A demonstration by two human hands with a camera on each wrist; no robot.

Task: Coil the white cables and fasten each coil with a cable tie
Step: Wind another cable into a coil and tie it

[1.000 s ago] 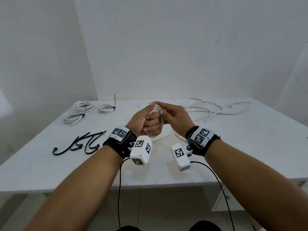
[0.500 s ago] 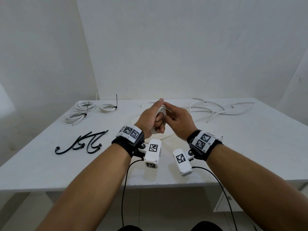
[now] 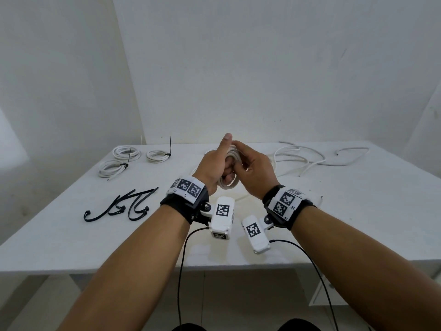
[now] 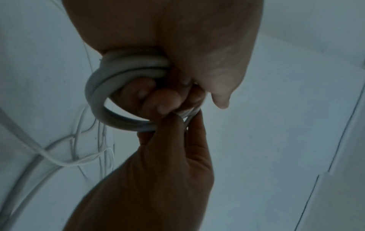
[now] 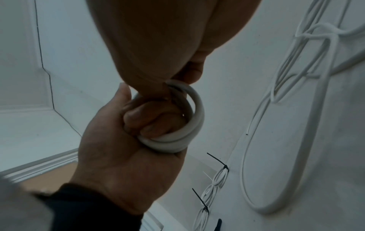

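A white cable coil (image 3: pixel 228 185) of a few loops is held above the table's middle. My left hand (image 3: pixel 214 163) has its fingers curled through the coil (image 4: pixel 98 96), and its thumb sticks straight up. My right hand (image 3: pixel 256 174) pinches the loops at their upper side between thumb and fingers. In the right wrist view the coil (image 5: pixel 197 118) wraps round the left hand (image 5: pixel 118 156). The right hand (image 4: pixel 168 156) comes up from below in the left wrist view. The cable's free tail drops out of sight behind the hands.
Three tied coils (image 3: pixel 126 152) (image 3: pixel 157 156) (image 3: pixel 111 168) lie at the back left of the white table (image 3: pixel 358 211). Several black cable ties (image 3: pixel 121 206) lie at the front left. Loose white cables (image 3: pixel 310 158) sprawl at the back right.
The left thumb has lifted off the coil and now points up. The right hand's fingers have shifted over the top of the coil, and both hands sit a little higher.
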